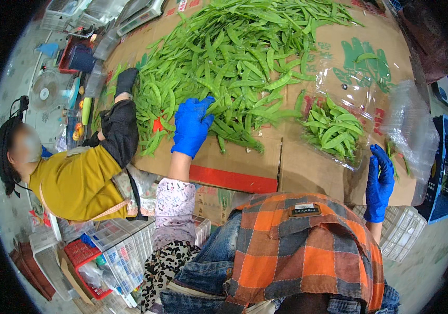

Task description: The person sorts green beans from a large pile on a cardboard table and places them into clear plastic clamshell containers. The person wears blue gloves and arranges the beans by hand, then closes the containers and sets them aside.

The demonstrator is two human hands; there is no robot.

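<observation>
My left hand (192, 126), in a blue glove, is at the near edge of a large heap of snow peas (232, 66). Its fingers are curled among the pods; whether any pod is gripped is hidden. My right hand (380, 184), also blue-gloved, is by the near right edge of the table, with a gap between thumb and fingers and no held thing plain to see. Left of it, a small pile of snow peas (336, 131) lies on or in clear plastic packaging (349, 167); which one is unclear.
Flattened cardboard (318, 182) covers the table. Clear plastic bags (412, 129) lie at its right edge, beside a blue crate (447, 172). A co-worker (78, 180) reaches into the heap from the left with a dark-gloved hand (126, 81). A scale (139, 17) stands at far left.
</observation>
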